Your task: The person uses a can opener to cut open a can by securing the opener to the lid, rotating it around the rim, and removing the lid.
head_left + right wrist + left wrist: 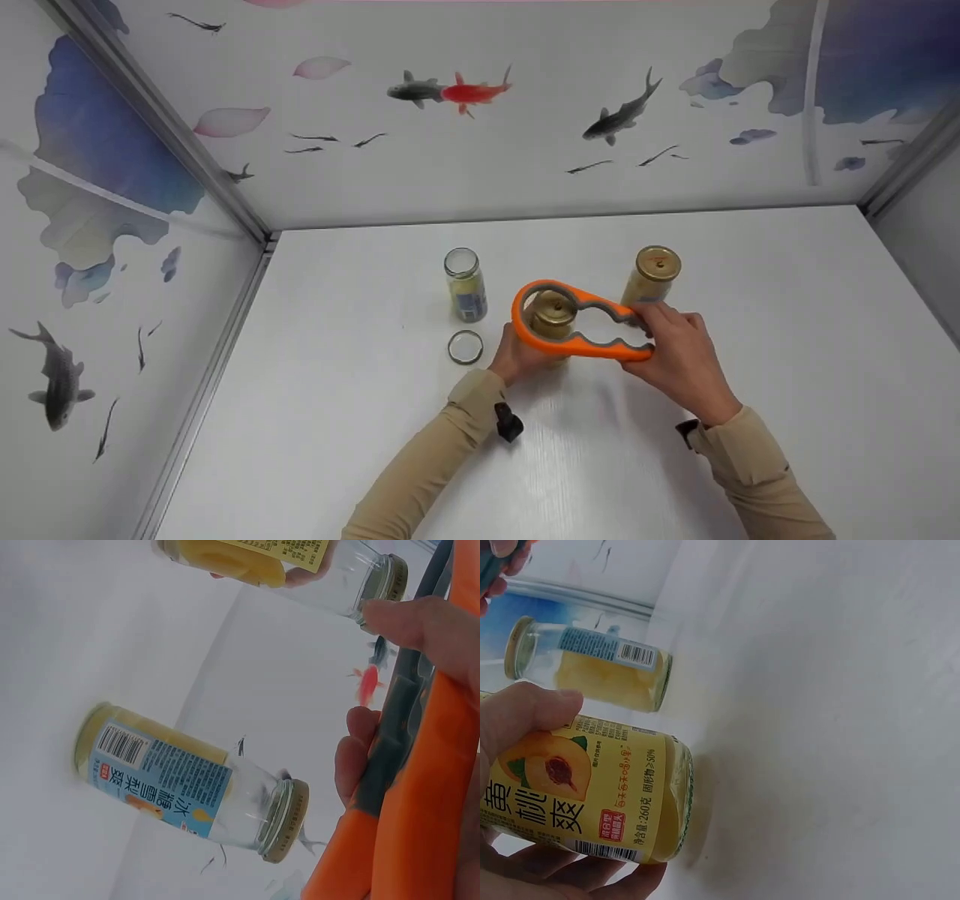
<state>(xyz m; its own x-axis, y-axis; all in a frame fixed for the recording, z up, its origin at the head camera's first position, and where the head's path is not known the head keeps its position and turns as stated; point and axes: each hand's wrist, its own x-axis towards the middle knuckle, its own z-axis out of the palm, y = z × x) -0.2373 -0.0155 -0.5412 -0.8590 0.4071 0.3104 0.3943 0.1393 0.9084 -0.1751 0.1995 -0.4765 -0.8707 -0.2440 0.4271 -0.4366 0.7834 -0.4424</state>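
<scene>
Around the middle jar (553,324) we have both hands at work. Our left hand (512,358) wraps its fingers and thumb round the jar's labelled glass body, which the left wrist view shows as a yellow peach label under the thumb; we judge this grip is there to keep the jar from turning on the white tabletop (360,420). Over this jar's gold lid sits the largest ring of the orange opener (581,324), and our right hand (679,352) pinches the narrow end of that tool, fingers curled over its top edge and thumb beneath, so the long handle gives leverage away from the lid. The lid appears to be on the jar, though whether the ring bites it tightly we cannot tell.

To the left of the held jar stands an open jar (466,285) with a blue label, its loose lid (465,347) lying flat just in front of it, apart from our left hand but near. Behind and to the right of the held jar stands a capped jar (654,276), close to our right knuckles; that is the tightest spot for swinging the handle backward. Toward us from the held jar the tabletop lies bare between our sleeves. Further left of the held jar a metal-framed wall (225,330) bounds the surface, well apart from everything.
</scene>
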